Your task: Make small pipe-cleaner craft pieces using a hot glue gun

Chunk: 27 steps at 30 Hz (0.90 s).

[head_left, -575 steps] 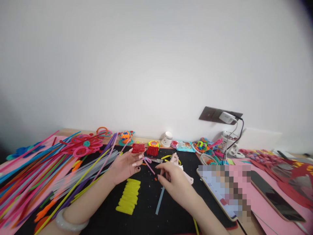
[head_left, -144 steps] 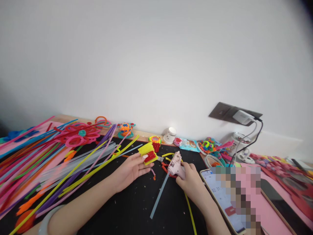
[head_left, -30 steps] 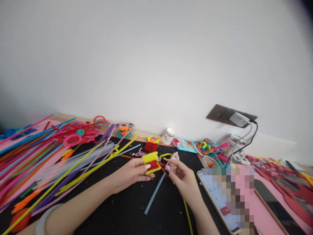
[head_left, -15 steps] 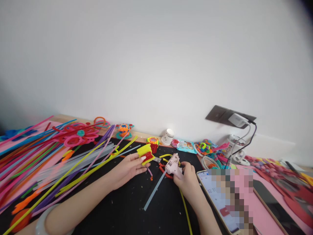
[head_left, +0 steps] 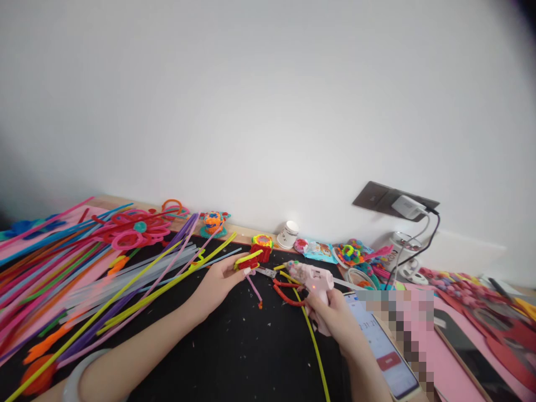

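Note:
My left hand [head_left: 218, 282] is closed on a small yellow and red pipe-cleaner piece [head_left: 248, 261], held edge-on above the black mat [head_left: 234, 357], with a pink stem hanging below it. My right hand [head_left: 330, 312] grips a pink glue gun [head_left: 312, 276] lifted off the mat, its nozzle pointing left toward the piece, a short gap between them. A clear glue stick pokes out of the gun's back end. A long yellow pipe cleaner [head_left: 314, 346] runs down the mat under the gun.
Long coloured pipe cleaners [head_left: 84, 279] fan across the left. Finished pipe-cleaner figures [head_left: 262, 241] and a small white cup [head_left: 288, 233] line the wall. A phone [head_left: 387, 357] lies right of my right hand, on pink paper [head_left: 454, 357]. A charger and cable [head_left: 412, 207] hang from a wall socket.
My right hand has lifted the glue gun off the mat and turned its nozzle toward the piece. My left hand has tilted the yellow and red piece edge-on.

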{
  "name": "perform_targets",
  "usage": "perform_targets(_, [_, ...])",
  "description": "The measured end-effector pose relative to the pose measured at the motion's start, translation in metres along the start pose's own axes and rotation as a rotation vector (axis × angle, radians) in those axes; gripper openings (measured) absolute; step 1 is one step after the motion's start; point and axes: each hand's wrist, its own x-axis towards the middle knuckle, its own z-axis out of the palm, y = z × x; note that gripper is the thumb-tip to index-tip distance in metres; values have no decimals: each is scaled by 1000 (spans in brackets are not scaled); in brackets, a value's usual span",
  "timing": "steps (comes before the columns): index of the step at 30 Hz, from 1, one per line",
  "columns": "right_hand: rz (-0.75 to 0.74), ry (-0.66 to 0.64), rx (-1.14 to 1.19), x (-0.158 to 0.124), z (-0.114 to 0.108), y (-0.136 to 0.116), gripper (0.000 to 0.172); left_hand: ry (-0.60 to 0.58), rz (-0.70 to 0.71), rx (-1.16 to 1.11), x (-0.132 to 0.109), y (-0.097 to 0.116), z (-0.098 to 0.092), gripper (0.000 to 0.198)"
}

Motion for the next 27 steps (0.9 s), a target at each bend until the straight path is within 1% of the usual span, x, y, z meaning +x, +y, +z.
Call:
perform_targets(1, [-1, -74, 60, -3, 3, -1, 24, 3, -7, -4, 0, 0, 1, 42])
perform_targets(2, [-5, -123, 118, -5, 8, -1, 25, 4, -15, -9, -1, -1, 1, 44])
perform_targets(4, [-9, -167, 209, -10, 17, -2, 22, -1, -24, -6, -2, -3, 3, 47])
perform_targets(6, [-46, -161, 262, -12, 25, -3, 23, -18, -22, 15, -3, -5, 3, 49])
perform_targets(9, [-92, -165, 259, -12, 33, -1, 25, -43, -15, 56, -4, -10, 4, 49])
perform_targets(14, [-106, -217, 314, -9, 36, 3, 29, -66, 15, 117, -4, -12, 6, 44])
perform_targets(18, [-114, -192, 324, -9, 38, 2, 36, -93, 15, 140, -5, -11, 9, 40])
perform_targets(21, [-110, -178, 319, -8, 38, 2, 33, -139, 16, 150, -7, -7, 11, 34])
perform_targets(25, [-115, -178, 310, -7, 39, 3, 27, -153, 51, 274, -11, -1, 13, 22])
perform_targets(27, [-104, -169, 302, -7, 39, 3, 24, -151, 59, 287, -12, 0, 13, 24])
